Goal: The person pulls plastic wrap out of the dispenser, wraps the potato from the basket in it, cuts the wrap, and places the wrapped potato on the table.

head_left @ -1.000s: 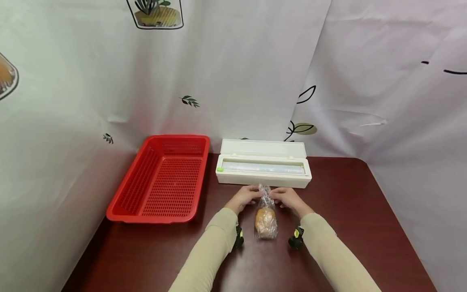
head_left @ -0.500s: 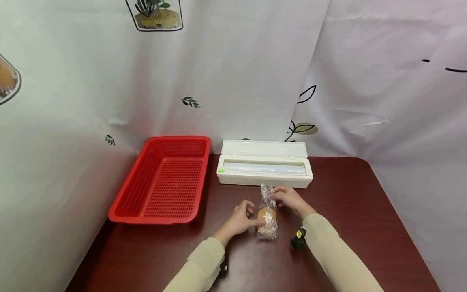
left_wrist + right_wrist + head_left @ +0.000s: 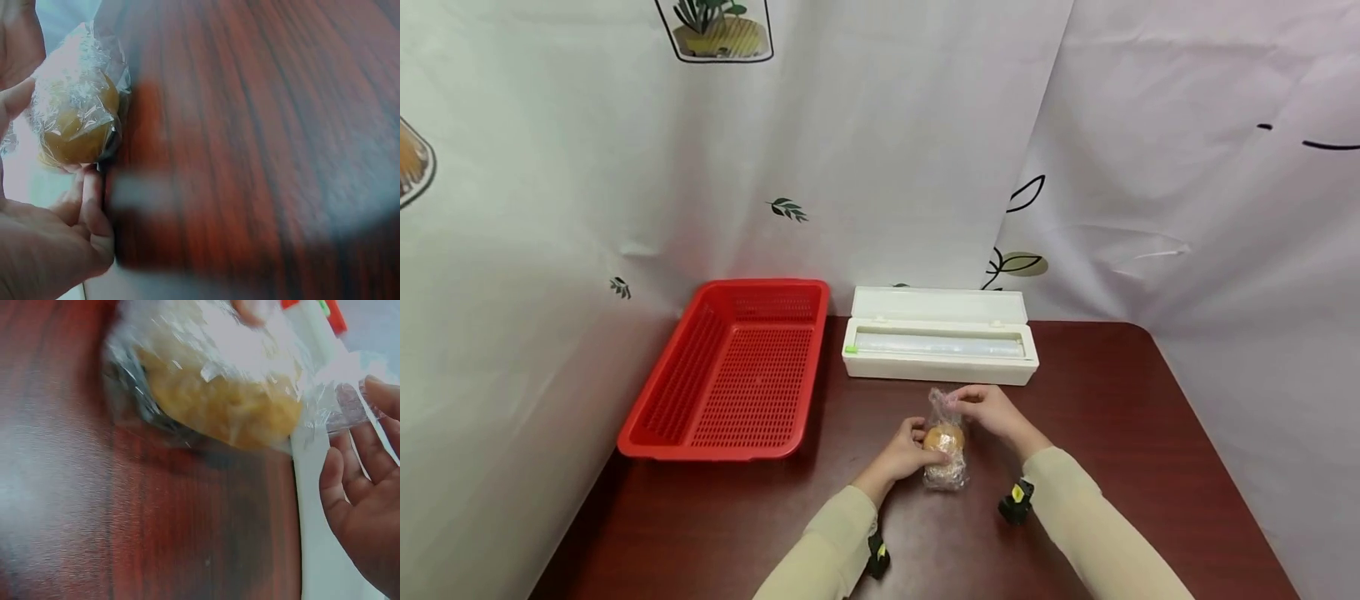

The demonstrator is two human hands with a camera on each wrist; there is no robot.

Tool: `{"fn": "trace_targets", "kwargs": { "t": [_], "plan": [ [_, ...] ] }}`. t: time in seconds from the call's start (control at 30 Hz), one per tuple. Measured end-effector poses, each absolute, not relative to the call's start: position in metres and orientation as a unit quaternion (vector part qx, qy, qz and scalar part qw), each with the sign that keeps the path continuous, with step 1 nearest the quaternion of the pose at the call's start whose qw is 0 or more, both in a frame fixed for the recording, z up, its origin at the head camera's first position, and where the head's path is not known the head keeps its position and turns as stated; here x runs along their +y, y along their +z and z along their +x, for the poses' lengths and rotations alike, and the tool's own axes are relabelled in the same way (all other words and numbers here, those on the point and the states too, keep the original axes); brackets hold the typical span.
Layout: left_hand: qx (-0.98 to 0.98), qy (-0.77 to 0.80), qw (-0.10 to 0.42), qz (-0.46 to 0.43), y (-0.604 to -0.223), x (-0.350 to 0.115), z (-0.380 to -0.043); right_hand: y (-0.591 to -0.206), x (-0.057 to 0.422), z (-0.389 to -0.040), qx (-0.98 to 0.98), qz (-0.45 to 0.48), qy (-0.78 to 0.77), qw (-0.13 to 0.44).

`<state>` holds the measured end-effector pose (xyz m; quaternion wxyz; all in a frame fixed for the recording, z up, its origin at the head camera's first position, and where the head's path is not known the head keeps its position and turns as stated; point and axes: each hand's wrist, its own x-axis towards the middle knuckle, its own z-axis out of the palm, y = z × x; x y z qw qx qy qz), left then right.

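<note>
A golden-brown bread roll (image 3: 943, 438), wrapped in clear plastic wrap (image 3: 945, 477), is on the dark red-brown table between both hands. My left hand (image 3: 901, 452) holds the roll from the left side, thumb over its top and fingers at its far side, as the left wrist view of the wrapped roll (image 3: 78, 128) also shows. With thumb and fingertips, my right hand (image 3: 992, 410) pinches the gathered loose end of the wrap at the far end of the roll. In the right wrist view that wrap end (image 3: 340, 403) reaches to the fingers.
Just behind the hands is a white cling-film dispenser (image 3: 940, 369), its lid up and a film roll inside. A red perforated plastic basket (image 3: 808, 392) stands to the left. Printed white sheeting (image 3: 880, 167) rises behind the dark table (image 3: 1112, 400).
My left hand has left the loose wrap end, come back toward the near side and taken hold of the roll. The wrap end leans slightly left; my right hand stays at it.
</note>
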<state>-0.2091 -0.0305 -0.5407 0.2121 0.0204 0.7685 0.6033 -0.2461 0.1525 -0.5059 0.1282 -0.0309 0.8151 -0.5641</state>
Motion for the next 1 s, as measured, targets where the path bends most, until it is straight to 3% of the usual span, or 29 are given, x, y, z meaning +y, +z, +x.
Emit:
{"fn": "trace_targets", "kwargs": {
  "t": [0.43,0.77,1.0],
  "plan": [
    [0.769,0.609,0.195,0.028,-0.540,-0.028,-0.216,-0.513,0.162,-0.218,0.793,-0.271,-0.543,0.054],
    [0.774,0.604,0.187,0.034,-0.546,-0.027,-0.213,-0.497,0.157,-0.200,0.805,-0.320,-0.500,-0.012],
    [0.775,0.603,0.184,0.043,-0.546,-0.028,-0.212,-0.511,0.158,-0.202,0.815,-0.334,-0.471,-0.040]
  ]
}}
